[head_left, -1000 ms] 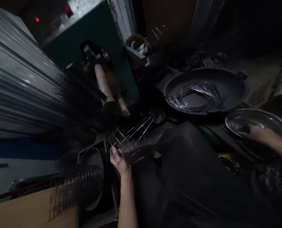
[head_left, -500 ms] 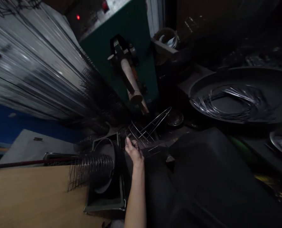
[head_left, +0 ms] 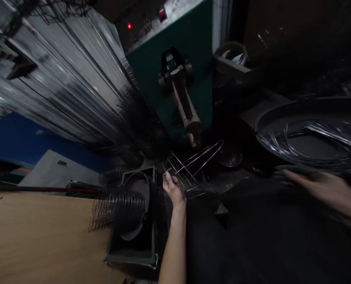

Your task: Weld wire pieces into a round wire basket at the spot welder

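Note:
My left hand (head_left: 174, 188) is closed on the edge of a wire frame (head_left: 190, 167), a small rack of thin bent metal rods. The frame's long loop reaches up and right, just below the welding machine's tapered electrode arm (head_left: 188, 106). At the right, my right hand (head_left: 323, 189) points leftward, in front of the large dark round tray (head_left: 260, 122). Motion blur and darkness hide its fingertips, so I cannot make out whether it holds anything. A bundle of loose curved wires (head_left: 314, 156) lies in that tray.
A stack of wire frames (head_left: 116, 207) lies on its side against a black round tub (head_left: 148, 197) at the left. Beneath is a green metal stand (head_left: 130, 258), beside a wooden board (head_left: 39, 236). A small dish (head_left: 230, 156) sits right of the wire frame. Dark cloth (head_left: 258, 228) covers the lower right.
My right hand has come into view at the right, near the tray of wires. The view has shifted, so the machine appears farther right. My left hand still grips the wire frame.

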Available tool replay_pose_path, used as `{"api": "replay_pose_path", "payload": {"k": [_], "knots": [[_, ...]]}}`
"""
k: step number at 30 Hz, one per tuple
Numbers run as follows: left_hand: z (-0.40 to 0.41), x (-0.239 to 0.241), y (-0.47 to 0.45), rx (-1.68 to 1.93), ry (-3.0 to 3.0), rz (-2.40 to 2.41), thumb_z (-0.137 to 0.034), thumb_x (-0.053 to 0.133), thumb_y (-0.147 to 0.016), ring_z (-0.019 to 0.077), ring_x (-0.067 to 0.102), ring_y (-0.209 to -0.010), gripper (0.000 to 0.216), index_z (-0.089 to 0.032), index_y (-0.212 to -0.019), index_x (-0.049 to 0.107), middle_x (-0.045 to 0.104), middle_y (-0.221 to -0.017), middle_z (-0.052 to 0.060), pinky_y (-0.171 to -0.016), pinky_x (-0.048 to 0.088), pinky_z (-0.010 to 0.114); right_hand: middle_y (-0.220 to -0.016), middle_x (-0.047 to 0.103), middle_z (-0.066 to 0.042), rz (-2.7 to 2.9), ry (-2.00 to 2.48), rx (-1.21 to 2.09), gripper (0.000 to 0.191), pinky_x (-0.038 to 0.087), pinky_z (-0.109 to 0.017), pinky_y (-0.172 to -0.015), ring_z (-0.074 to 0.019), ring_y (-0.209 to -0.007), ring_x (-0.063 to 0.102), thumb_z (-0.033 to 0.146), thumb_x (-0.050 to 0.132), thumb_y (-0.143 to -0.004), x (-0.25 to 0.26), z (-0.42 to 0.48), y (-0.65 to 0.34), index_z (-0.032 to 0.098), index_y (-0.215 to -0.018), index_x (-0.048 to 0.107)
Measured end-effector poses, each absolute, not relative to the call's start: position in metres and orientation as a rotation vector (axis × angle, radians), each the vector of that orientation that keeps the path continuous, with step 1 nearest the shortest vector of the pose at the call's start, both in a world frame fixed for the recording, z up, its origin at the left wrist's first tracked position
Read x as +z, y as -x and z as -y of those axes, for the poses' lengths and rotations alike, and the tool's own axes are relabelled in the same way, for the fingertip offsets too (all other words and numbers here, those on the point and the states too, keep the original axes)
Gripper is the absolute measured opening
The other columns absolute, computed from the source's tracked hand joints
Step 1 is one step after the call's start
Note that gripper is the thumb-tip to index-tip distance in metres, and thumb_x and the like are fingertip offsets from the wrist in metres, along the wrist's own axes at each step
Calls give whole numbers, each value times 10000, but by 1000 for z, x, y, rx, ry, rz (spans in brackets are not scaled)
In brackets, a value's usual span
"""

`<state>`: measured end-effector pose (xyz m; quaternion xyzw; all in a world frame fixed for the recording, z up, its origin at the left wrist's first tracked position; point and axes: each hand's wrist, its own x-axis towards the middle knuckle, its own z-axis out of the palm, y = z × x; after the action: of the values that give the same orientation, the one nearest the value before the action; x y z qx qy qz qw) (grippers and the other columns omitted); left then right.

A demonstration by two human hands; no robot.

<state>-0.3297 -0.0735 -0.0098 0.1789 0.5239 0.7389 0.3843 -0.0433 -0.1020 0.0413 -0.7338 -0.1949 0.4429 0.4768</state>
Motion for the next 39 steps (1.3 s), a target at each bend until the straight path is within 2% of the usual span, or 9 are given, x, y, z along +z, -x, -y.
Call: {"api": "replay_pose_path", "payload": {"k": [3,5,10,13,18,23,33,39], "knots": [[74,-12,332,1883,-421,-1333,-610,682,-690,16,189,-390,536,-158,-973,625,259,-481,-113,-386,112,153,-697,667,-72,452,1604,1367,115,483,-153,-498,-106,-578,611,50,625,-809,42,70,93,130,-736,665],[74,-14,335,1889,-392,-1339,-612,687,-685,16,190,-392,546,-158,-982,626,264,-488,-113,-388,111,151,-656,651,-66,502,1505,1420,74,431,-131,-436,-88,-528,577,97,683,-780,40,53,121,109,-712,655],[74,-18,343,1903,-355,-1382,-635,691,-668,17,222,-410,564,-144,-940,635,285,-503,-108,-400,159,144,-599,590,-18,430,1230,1447,349,377,-115,-380,-61,-504,503,289,906,-493,34,34,163,100,-660,665],[73,-18,345,1910,-423,-1421,-653,652,-702,24,235,-414,569,-138,-944,645,285,-494,-106,-406,170,148,-600,570,-1,366,1126,1508,395,376,-111,-379,-55,-516,500,293,926,-426,37,34,175,107,-663,671],[70,-21,347,1882,-439,-1450,-674,627,-713,31,223,-411,587,-124,-917,650,265,-480,-109,-406,172,161,-637,596,3,231,1153,1560,293,379,-118,-362,-53,-500,499,204,893,-485,46,36,186,134,-640,654],[68,-22,347,1863,-415,-1431,-673,637,-705,32,232,-423,622,-120,-990,655,281,-497,-107,-414,183,163,-651,598,9,157,1174,1566,231,373,-118,-361,-45,-495,486,151,852,-538,49,38,190,135,-652,652],[61,-22,347,1856,-442,-1428,-669,627,-717,33,216,-435,609,-122,-983,665,246,-516,-103,-422,163,165,-644,584,12,124,1242,1517,143,367,-124,-358,-45,-482,480,119,766,-651,65,39,195,137,-660,625],[61,-17,346,1847,-417,-1420,-649,650,-705,33,236,-444,581,-130,-964,666,263,-529,-97,-429,188,164,-652,592,12,170,1200,1483,187,357,-122,-351,-43,-476,465,134,797,-590,59,39,195,140,-679,632]]}}
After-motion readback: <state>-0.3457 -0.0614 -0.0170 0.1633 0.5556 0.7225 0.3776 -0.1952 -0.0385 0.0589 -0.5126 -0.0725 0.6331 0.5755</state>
